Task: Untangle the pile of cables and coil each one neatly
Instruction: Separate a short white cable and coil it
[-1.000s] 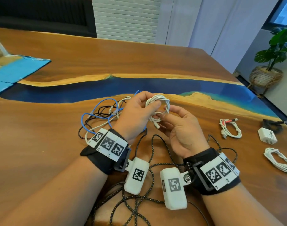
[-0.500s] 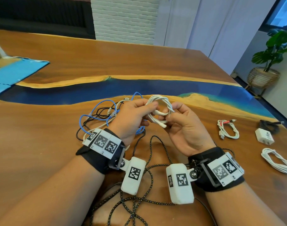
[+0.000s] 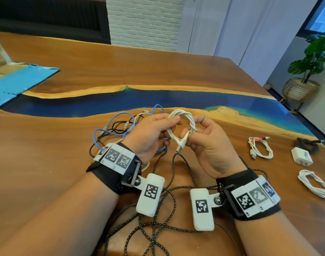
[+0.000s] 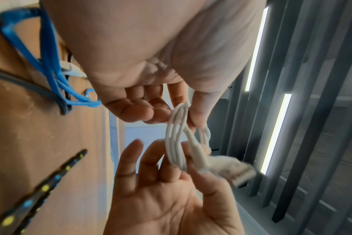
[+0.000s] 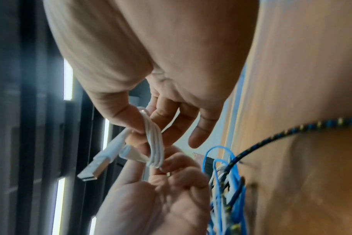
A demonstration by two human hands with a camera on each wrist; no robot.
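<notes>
A white cable wound into a small coil hangs in the air between both hands. My left hand pinches the coil's top between thumb and forefinger, shown from the wrist as left hand on the white cable. My right hand pinches the lower strands next to the USB plug, its other fingers spread. From the right wrist, the right hand grips the coil above the USB plug. Behind the left hand lies a tangle with a blue cable.
A braided black cable loops on the wooden table under my wrists. At the right lie a red-and-white coil, a white charger, a black coil and a white coil. Blue cardboard lies far left.
The coil has turned between the hands and the plug end now hangs down toward me. My right hand has shifted its pinch lower and its index finger has lifted off.
</notes>
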